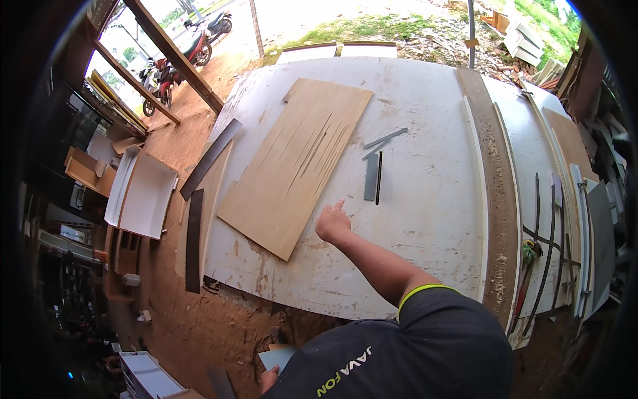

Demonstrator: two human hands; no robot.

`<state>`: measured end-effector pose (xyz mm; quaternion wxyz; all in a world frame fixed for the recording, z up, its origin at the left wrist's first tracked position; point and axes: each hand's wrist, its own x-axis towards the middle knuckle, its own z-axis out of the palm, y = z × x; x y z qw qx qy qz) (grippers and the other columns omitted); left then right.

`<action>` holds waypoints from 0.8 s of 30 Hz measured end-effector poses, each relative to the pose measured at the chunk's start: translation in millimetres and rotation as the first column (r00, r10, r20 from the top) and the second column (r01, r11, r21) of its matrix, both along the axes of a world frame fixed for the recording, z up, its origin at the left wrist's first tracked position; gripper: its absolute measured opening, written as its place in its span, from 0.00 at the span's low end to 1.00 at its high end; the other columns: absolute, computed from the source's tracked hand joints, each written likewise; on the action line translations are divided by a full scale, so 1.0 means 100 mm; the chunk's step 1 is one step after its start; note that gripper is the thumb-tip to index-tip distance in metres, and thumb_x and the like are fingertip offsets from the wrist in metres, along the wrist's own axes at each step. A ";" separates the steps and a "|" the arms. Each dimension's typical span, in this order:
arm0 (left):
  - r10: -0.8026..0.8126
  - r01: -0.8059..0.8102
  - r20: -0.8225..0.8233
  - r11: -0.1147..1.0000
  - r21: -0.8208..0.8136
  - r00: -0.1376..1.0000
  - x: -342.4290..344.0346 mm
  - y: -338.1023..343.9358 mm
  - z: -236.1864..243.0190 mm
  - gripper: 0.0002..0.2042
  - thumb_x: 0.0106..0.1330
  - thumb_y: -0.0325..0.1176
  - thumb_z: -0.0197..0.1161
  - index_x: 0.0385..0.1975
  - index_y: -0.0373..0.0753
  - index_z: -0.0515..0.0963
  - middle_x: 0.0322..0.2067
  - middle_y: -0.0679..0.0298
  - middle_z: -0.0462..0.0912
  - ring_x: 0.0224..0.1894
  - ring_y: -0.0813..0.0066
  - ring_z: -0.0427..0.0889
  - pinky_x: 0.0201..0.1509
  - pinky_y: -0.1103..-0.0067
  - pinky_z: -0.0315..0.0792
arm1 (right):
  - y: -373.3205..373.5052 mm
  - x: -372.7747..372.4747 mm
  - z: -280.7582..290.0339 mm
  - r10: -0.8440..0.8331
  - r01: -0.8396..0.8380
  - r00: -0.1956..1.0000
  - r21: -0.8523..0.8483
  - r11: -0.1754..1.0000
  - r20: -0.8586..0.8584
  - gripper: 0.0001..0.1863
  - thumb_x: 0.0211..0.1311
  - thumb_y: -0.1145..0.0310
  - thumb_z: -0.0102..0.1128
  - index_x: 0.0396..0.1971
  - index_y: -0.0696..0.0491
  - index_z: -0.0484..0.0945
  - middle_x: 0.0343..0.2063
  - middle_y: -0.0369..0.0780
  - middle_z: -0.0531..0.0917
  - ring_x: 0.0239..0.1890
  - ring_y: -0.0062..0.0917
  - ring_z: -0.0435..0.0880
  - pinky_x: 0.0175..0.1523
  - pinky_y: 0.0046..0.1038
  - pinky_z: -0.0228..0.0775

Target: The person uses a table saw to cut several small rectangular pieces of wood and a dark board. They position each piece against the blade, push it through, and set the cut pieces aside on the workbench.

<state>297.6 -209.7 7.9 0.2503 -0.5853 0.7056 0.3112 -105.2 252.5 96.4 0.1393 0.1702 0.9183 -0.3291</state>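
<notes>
My right hand (333, 222) reaches out over the white worktop (425, 219), a finger or two stretched forward and the rest partly curled, with nothing in it. Left of it lies a large plywood sheet (292, 166) with dark splits along its grain. Just ahead and to the right are a grey strip (371, 177), a thin dark strip (379, 178) and narrow grey pieces (385, 138) that cross. Low by my body, my left hand (269, 380) grips a small pale blue-grey panel (276, 358); my shirt hides part of both.
Dark boards (194, 241) lie along the worktop's left edge. A brown, stained beam (495, 199) runs down its right side, with thin dark strips (545, 246) beyond. A white drawer-like box (141, 193) stands at left. Motorbikes (199, 43) are parked outside past wooden posts.
</notes>
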 end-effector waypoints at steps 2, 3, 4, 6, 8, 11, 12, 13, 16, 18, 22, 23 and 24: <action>0.018 -0.018 0.005 1.000 0.008 1.000 0.02 0.03 0.03 0.21 0.71 0.39 0.68 0.52 0.26 0.81 0.47 0.50 0.88 0.49 0.60 0.86 0.57 0.65 0.73 | 0.06 -0.07 -0.05 -0.052 0.052 0.998 0.008 0.999 0.030 0.27 0.71 0.60 0.56 0.62 0.63 0.69 0.73 0.71 0.49 0.67 0.56 0.72 0.66 0.45 0.73; 0.027 -0.027 0.007 1.000 0.014 1.000 0.05 0.05 0.05 0.21 0.71 0.39 0.68 0.52 0.26 0.81 0.47 0.51 0.88 0.49 0.60 0.86 0.57 0.65 0.73 | 0.09 -0.09 -0.08 -0.079 0.078 0.995 0.017 0.997 0.053 0.28 0.71 0.60 0.55 0.63 0.64 0.68 0.74 0.72 0.46 0.68 0.57 0.70 0.66 0.44 0.73; 0.034 -0.034 0.011 0.999 0.017 0.999 0.06 0.08 0.06 0.20 0.71 0.39 0.68 0.52 0.26 0.81 0.47 0.51 0.88 0.49 0.60 0.86 0.57 0.65 0.73 | 0.12 -0.13 -0.12 -0.105 0.103 0.993 0.020 0.994 0.063 0.29 0.71 0.60 0.55 0.63 0.65 0.67 0.74 0.71 0.45 0.69 0.57 0.69 0.67 0.44 0.73; 0.057 -0.058 0.017 0.998 0.021 0.998 0.11 0.14 0.09 0.20 0.71 0.39 0.68 0.52 0.26 0.81 0.47 0.51 0.88 0.48 0.60 0.86 0.56 0.65 0.73 | 0.19 -0.19 -0.22 -0.158 0.156 0.985 0.030 0.987 0.063 0.30 0.72 0.60 0.56 0.64 0.65 0.66 0.75 0.70 0.43 0.72 0.58 0.65 0.67 0.43 0.73; 0.080 -0.081 0.023 0.996 0.024 0.997 0.14 0.19 0.10 0.20 0.71 0.38 0.68 0.52 0.26 0.81 0.46 0.51 0.88 0.48 0.60 0.86 0.56 0.65 0.73 | 0.26 -0.25 -0.33 -0.225 0.222 0.974 0.109 0.969 0.019 0.30 0.71 0.59 0.56 0.64 0.65 0.66 0.75 0.70 0.42 0.72 0.59 0.65 0.67 0.44 0.73; 0.095 -0.096 0.029 0.995 0.023 0.995 0.16 0.22 0.12 0.20 0.71 0.38 0.68 0.52 0.26 0.81 0.46 0.52 0.88 0.47 0.60 0.86 0.55 0.65 0.73 | 0.30 -0.22 -0.40 -0.238 0.241 0.970 0.137 0.961 -0.038 0.31 0.71 0.58 0.58 0.63 0.64 0.66 0.75 0.69 0.45 0.71 0.58 0.65 0.66 0.45 0.73; 0.102 -0.103 0.028 0.994 0.025 0.994 0.16 0.21 0.12 0.19 0.71 0.38 0.68 0.52 0.26 0.81 0.45 0.52 0.88 0.47 0.60 0.86 0.55 0.64 0.74 | 0.30 -0.19 -0.39 -0.233 0.234 0.972 0.129 0.964 -0.022 0.31 0.70 0.57 0.58 0.63 0.64 0.67 0.75 0.69 0.47 0.71 0.58 0.65 0.66 0.46 0.74; 0.104 -0.105 0.025 0.994 0.030 0.994 0.16 0.21 0.11 0.19 0.71 0.37 0.67 0.52 0.26 0.81 0.45 0.52 0.88 0.47 0.60 0.86 0.55 0.64 0.74 | 0.28 -0.14 -0.37 -0.147 0.149 0.989 0.084 0.985 -0.028 0.31 0.70 0.56 0.59 0.63 0.64 0.67 0.74 0.69 0.49 0.70 0.58 0.66 0.65 0.46 0.74; 0.127 -0.127 0.008 0.991 0.046 0.992 0.15 0.19 0.09 0.19 0.71 0.37 0.67 0.51 0.25 0.81 0.45 0.52 0.88 0.46 0.60 0.86 0.54 0.64 0.74 | 0.25 -0.04 -0.27 -0.039 0.041 0.998 0.052 0.998 -0.042 0.31 0.69 0.55 0.61 0.62 0.62 0.68 0.72 0.67 0.55 0.69 0.56 0.68 0.64 0.45 0.75; 0.150 -0.150 -0.003 0.987 0.062 0.989 0.14 0.18 0.08 0.19 0.71 0.36 0.67 0.51 0.25 0.81 0.44 0.52 0.88 0.46 0.60 0.86 0.54 0.64 0.74 | 0.28 -0.03 -0.26 -0.152 0.181 0.974 0.168 0.969 -0.170 0.32 0.69 0.54 0.62 0.62 0.61 0.68 0.71 0.66 0.58 0.67 0.55 0.69 0.64 0.45 0.75; 0.211 -0.203 -0.050 0.970 0.131 0.976 0.00 0.24 0.19 0.18 0.72 0.36 0.67 0.51 0.25 0.81 0.43 0.53 0.88 0.45 0.60 0.86 0.53 0.64 0.74 | 0.27 -0.05 -0.39 -0.179 0.193 0.981 0.298 0.935 -0.071 0.35 0.68 0.53 0.64 0.64 0.62 0.66 0.72 0.65 0.57 0.70 0.54 0.66 0.67 0.43 0.72; 0.155 -0.150 -0.047 0.983 0.106 0.987 -0.05 0.28 0.27 0.18 0.72 0.35 0.67 0.51 0.25 0.81 0.43 0.52 0.88 0.45 0.59 0.87 0.52 0.64 0.75 | 0.20 -0.01 -0.43 -0.106 0.125 0.992 0.347 0.930 -0.072 0.37 0.68 0.53 0.64 0.65 0.64 0.64 0.69 0.63 0.61 0.68 0.52 0.67 0.67 0.41 0.71; 0.101 -0.097 -0.042 0.992 0.081 0.994 -0.10 0.34 0.35 0.18 0.72 0.35 0.67 0.51 0.25 0.81 0.43 0.52 0.88 0.45 0.59 0.87 0.52 0.64 0.75 | 0.15 0.05 -0.46 -0.024 0.058 0.994 0.325 0.944 -0.106 0.36 0.68 0.53 0.64 0.65 0.63 0.65 0.68 0.61 0.63 0.67 0.52 0.68 0.66 0.41 0.71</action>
